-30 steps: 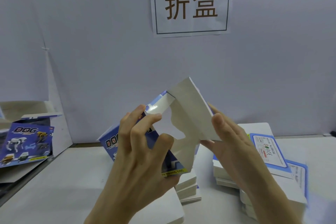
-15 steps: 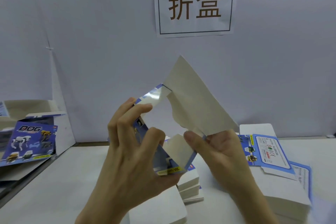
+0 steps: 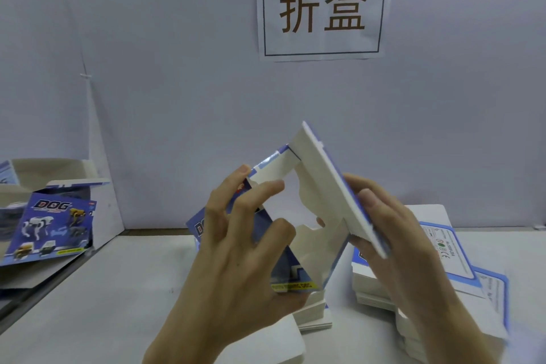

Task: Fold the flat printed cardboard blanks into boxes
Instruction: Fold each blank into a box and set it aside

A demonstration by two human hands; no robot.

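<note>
Pale grey wall closes off the back of the booth, and high on it hangs a white paper sign (image 3: 322, 6) with two big brown characters in a black frame. Below runs a white worktop (image 3: 103, 289).

Held in the air above the middle of the worktop is a half-opened cardboard blank (image 3: 322, 204), blue print outside and plain white inside. Its panels are pulled apart into a rough diamond-shaped tube that I can see straight through. The left hand (image 3: 236, 248) grips the blue printed panel on the left side, with fingers spread over the outer face and the thumb against the panel by the opening. The right hand (image 3: 396, 233) holds the large white flap that rises at the upper right, with its thumb on the near edge and its fingers behind.

On the worktop just right of the hands lies a stack of flat blanks (image 3: 443, 248), the top one showing a blue-framed white label. A smaller stack (image 3: 313, 316) sits beneath the held blank. Far left, a blue DOG-printed box (image 3: 50, 227) with pictures of robot dogs leans tilted at the worktop's edge.
</note>
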